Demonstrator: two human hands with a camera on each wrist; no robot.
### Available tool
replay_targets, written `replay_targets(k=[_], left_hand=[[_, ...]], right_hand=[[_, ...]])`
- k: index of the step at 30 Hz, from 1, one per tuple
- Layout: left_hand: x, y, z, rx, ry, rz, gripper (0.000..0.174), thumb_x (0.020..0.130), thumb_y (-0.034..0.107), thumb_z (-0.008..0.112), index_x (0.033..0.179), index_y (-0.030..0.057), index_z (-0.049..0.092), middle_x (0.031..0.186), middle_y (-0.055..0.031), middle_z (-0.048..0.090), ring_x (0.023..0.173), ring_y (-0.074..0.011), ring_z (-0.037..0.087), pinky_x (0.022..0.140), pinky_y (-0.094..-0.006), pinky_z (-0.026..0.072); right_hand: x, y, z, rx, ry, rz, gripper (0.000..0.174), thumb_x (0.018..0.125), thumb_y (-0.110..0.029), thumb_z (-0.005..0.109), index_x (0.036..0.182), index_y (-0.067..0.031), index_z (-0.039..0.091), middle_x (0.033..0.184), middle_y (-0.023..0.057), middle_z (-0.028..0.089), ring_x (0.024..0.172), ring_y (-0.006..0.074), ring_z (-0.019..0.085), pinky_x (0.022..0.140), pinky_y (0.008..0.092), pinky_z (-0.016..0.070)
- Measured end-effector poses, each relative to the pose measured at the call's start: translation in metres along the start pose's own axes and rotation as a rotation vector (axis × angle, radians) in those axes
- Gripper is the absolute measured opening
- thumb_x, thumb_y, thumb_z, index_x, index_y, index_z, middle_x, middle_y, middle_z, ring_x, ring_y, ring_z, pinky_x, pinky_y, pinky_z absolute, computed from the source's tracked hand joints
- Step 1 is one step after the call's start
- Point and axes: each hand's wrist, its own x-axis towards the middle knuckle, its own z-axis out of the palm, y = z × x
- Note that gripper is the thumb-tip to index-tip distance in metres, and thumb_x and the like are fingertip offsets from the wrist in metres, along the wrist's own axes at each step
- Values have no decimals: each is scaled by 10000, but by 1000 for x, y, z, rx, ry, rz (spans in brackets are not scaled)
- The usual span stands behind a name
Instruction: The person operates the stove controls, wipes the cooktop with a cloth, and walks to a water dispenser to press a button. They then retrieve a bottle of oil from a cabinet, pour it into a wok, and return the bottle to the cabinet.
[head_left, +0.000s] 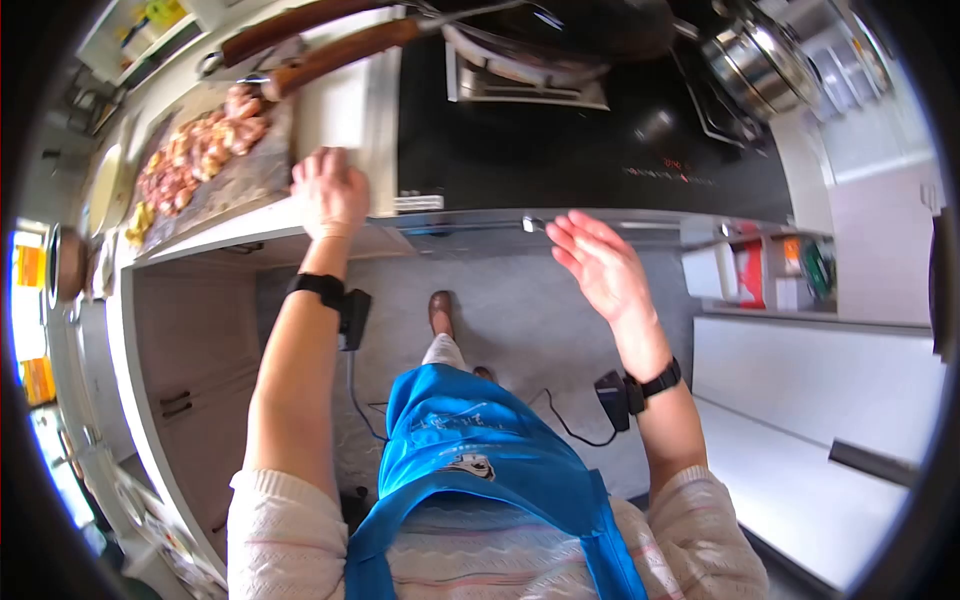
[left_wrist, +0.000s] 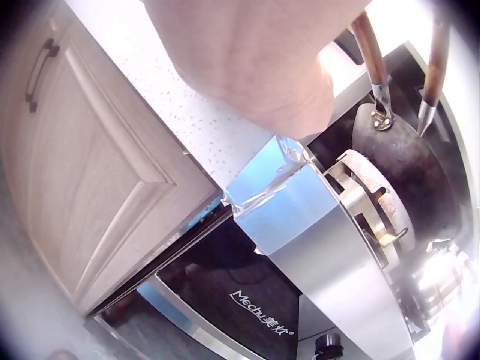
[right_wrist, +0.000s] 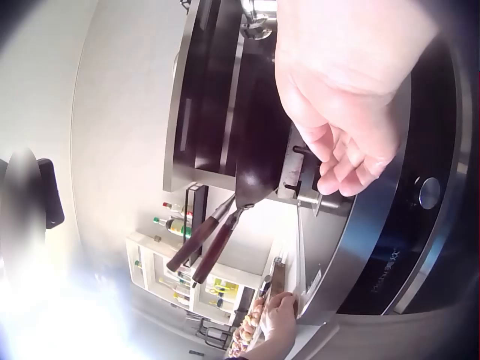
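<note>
In the head view my left hand (head_left: 330,197) rests at the front edge of the pale counter, fingers bent, just right of a cutting board (head_left: 268,178). Chopped raw meat (head_left: 205,155) is spread over that board. The left wrist view shows little but the back of this hand (left_wrist: 255,67), its fingers hidden. My right hand (head_left: 602,268) hovers by the front edge of the black stove (head_left: 590,160), its fingers together and nothing in them. A dark wok (left_wrist: 412,169) sits on a burner, its wooden handle (right_wrist: 217,251) reaching out toward the board.
A second wooden-handled utensil (head_left: 345,55) lies in the wok, its handle beside the wok's. Steel pots (head_left: 765,70) stand at the stove's right. Below the counter are a cabinet door (left_wrist: 97,157) and an open drawer (head_left: 770,270) with packets.
</note>
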Motion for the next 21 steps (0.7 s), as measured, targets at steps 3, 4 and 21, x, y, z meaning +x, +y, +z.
replay_targets(k=[3, 4, 21], left_hand=[[0, 1, -2, 80, -47, -4, 170, 699, 145, 544, 860, 130, 597, 880, -97, 561, 862, -317, 518, 709, -457, 450], [2, 5, -7, 89, -84, -46, 184, 687, 145, 547, 861, 118, 603, 888, -101, 561, 864, -316, 517, 709, -455, 449], [-2, -4, -25, -356, -235, -77, 383, 668, 232, 620, 1015, 74, 584, 1187, -152, 462, 1123, -307, 423, 921, -418, 378]], right_hand=[[-4, 17, -1, -103, 33, 46, 223, 855, 4, 567, 1078, -3, 573, 974, 118, 620, 864, 203, 610, 799, 336, 501], [-6, 22, 3, -141, 37, 48, 204, 857, -3, 568, 1061, -11, 569, 926, 94, 610, 798, 172, 588, 755, 318, 495], [5, 117, 106, -646, -178, 215, 279, 779, 64, 598, 1040, -27, 561, 975, 70, 630, 865, 180, 619, 701, 286, 502]])
